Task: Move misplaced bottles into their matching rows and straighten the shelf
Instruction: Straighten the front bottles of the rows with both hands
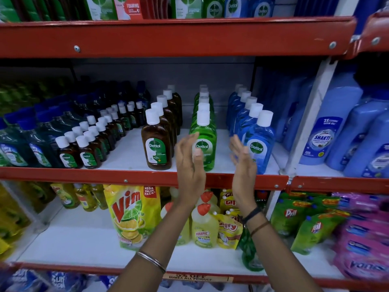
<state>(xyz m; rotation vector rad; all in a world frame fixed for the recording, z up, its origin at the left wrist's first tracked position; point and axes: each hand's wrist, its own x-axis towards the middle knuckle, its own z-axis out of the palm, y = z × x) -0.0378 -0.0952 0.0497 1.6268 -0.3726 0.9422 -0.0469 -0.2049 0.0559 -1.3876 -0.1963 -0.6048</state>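
Three rows of Dettol bottles with white caps run front to back on the middle shelf: a brown row, a green row and a blue row. My left hand is open with flat fingers, held in front of the left side of the front green bottle. My right hand is open too, between the green row and the front blue bottle. Neither hand holds anything. The lower half of the front green bottle is partly hidden by my left hand.
Small brown Dettol bottles and dark teal bottles fill the shelf's left. Large blue Shakti bottles stand past a white upright. Red shelf edges run above and below. Vim, Harpic and Pril packs sit on the lower shelf.
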